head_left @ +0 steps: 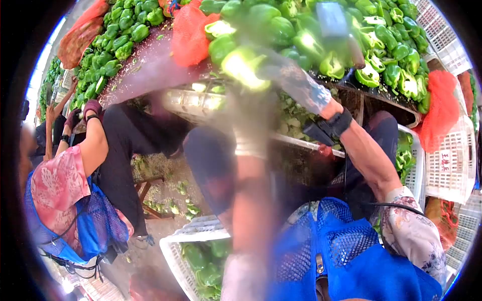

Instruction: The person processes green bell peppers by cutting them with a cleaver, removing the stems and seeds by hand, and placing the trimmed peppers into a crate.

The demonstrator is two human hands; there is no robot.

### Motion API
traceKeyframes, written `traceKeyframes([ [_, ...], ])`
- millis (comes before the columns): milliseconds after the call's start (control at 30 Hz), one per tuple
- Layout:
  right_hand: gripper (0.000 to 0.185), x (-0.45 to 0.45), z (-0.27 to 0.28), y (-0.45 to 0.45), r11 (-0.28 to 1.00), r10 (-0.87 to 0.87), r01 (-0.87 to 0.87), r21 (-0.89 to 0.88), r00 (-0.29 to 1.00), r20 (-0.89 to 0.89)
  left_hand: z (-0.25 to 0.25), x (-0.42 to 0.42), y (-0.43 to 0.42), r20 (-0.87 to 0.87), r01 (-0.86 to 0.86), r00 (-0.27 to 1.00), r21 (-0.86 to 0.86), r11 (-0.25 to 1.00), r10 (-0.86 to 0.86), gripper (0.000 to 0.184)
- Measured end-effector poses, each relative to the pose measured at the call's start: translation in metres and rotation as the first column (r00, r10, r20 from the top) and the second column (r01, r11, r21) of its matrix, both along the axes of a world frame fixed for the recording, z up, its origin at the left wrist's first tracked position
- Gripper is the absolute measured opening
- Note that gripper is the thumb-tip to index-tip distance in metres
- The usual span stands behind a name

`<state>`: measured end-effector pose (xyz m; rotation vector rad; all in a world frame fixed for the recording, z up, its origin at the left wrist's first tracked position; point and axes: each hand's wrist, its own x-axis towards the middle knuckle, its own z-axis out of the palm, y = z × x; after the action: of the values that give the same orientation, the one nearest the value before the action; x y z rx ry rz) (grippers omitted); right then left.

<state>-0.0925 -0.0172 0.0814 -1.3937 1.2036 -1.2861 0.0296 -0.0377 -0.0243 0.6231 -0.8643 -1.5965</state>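
Observation:
A bright, pale-green cut bell pepper [243,67] is in the upper middle, at the front of a large pile of green bell peppers [278,30]. My left hand [246,103] is smeared just below it, with its fingers hidden in the blur. Reaching in from the right, my right hand [277,68] wears a greyish glove and is close beside the same pepper. Its fingers are too blurred to read. A blurred, pale blue-grey rectangular piece [332,20] shows over the pile, and a brown handle-like piece [357,52] is near it.
Red net bags [191,35] hang at the table [145,70] edge. A white crate [173,251] of peppers stands low at left, and another crate [449,160] at right. A co-worker in a pink top [57,175] sits at left, with gloved hands by more peppers [120,45].

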Motion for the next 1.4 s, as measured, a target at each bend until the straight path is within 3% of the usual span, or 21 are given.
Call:
traceKeyframes([
  [33,0.049,0.012,0.001,0.020,0.999,-0.008,-0.003,0.051,0.977,0.211,0.008,-0.001,0.001,-0.038,-0.038,0.999,0.032,0.999,0.039,0.055],
  [100,0.048,0.015,-0.002,0.036,0.992,0.011,-0.040,0.119,0.971,0.237,0.019,-0.002,0.006,-0.110,-0.104,0.987,0.098,0.990,0.115,0.057],
  [200,0.045,-0.005,-0.004,0.039,0.998,0.061,-0.060,0.010,0.948,-0.313,0.028,0.000,0.018,-0.123,-0.136,0.981,0.099,0.986,0.147,0.056],
  [300,0.044,-0.018,-0.016,0.041,0.894,-0.222,-0.142,-0.425,0.683,-0.696,0.031,0.008,0.019,-0.077,-0.088,0.993,-0.039,0.995,0.085,0.045],
  [333,0.044,-0.024,-0.022,0.040,0.941,0.084,-0.180,-0.287,0.945,-0.318,0.044,0.013,0.024,-0.065,-0.025,0.998,-0.062,0.998,0.021,0.042],
  [367,0.045,-0.029,-0.029,0.038,0.943,0.314,-0.282,-0.180,0.931,0.185,0.048,0.014,0.030,0.115,-0.023,0.993,-0.130,0.991,0.038,0.037],
  [400,0.045,-0.035,-0.036,0.038,0.927,0.375,-0.346,-0.148,0.823,0.427,0.052,0.015,0.035,0.288,-0.015,0.955,-0.200,0.980,0.073,0.032],
  [433,0.046,-0.039,-0.041,0.039,0.906,0.383,-0.404,-0.125,0.661,0.645,0.057,0.020,0.036,0.109,0.156,0.982,-0.036,0.987,-0.152,0.031],
  [500,0.046,-0.046,-0.050,0.039,0.913,0.364,-0.396,-0.095,0.691,0.625,0.039,0.024,0.021,-0.598,0.627,0.685,0.193,0.755,-0.416,0.038],
  [567,0.047,-0.050,-0.058,0.042,0.919,0.344,-0.389,-0.063,0.714,0.610,0.046,0.023,0.027,-0.638,0.682,0.640,0.215,0.699,-0.428,0.044],
  [600,0.048,-0.053,-0.063,0.044,0.922,0.332,-0.384,-0.046,0.724,0.604,0.050,0.023,0.036,-0.338,0.510,0.839,0.211,0.834,-0.427,0.046],
  [700,0.043,-0.049,-0.066,0.053,0.965,0.260,-0.257,-0.056,0.897,0.357,0.039,0.004,0.043,-0.071,0.199,0.979,0.089,0.976,-0.193,0.052],
  [800,0.039,-0.042,-0.067,0.061,0.963,0.003,-0.073,-0.261,0.967,-0.256,0.040,-0.008,0.052,-0.043,0.055,0.998,0.131,0.990,-0.050,0.045],
  [933,0.035,-0.036,-0.085,0.061,0.830,-0.402,-0.083,-0.552,0.597,-0.694,0.048,-0.018,0.061,-0.009,-0.017,1.000,0.215,0.976,0.019,0.028],
  [1067,0.032,-0.027,-0.103,0.052,0.696,-0.649,-0.130,-0.706,0.306,-0.697,0.040,-0.020,0.062,-0.056,0.053,0.998,0.333,0.942,-0.036,0.019],
  [1133,0.031,-0.029,-0.098,0.048,0.943,-0.299,-0.013,-0.334,0.412,-0.861,0.015,-0.026,0.056,0.174,0.024,0.984,0.112,0.993,-0.044,0.019],
  [1167,0.030,-0.031,-0.091,0.047,0.993,-0.110,0.023,-0.113,0.478,-0.872,0.005,-0.027,0.057,0.455,0.039,0.891,-0.088,0.995,0.006,0.021],
  [1200,0.029,-0.032,-0.084,0.049,0.992,-0.125,0.055,-0.116,0.599,-0.791,0.003,-0.029,0.059,0.671,0.066,0.727,-0.281,0.957,0.147,0.023],
  [1300,0.027,-0.039,-0.058,0.063,0.971,-0.239,0.214,-0.109,0.907,-0.347,0.002,-0.031,0.056,0.341,0.031,0.939,0.036,0.999,-0.042,0.026],
  [1333,0.027,-0.042,-0.043,0.066,0.950,-0.307,0.299,-0.086,0.948,-0.088,0.022,-0.029,0.061,0.233,0.062,0.969,0.082,0.995,-0.079,0.029],
  [1400,0.027,-0.061,-0.042,0.074,0.889,-0.443,0.431,-0.158,0.895,-0.053,0.053,-0.023,0.066,-0.036,0.134,0.991,0.224,0.965,-0.129,0.031],
])
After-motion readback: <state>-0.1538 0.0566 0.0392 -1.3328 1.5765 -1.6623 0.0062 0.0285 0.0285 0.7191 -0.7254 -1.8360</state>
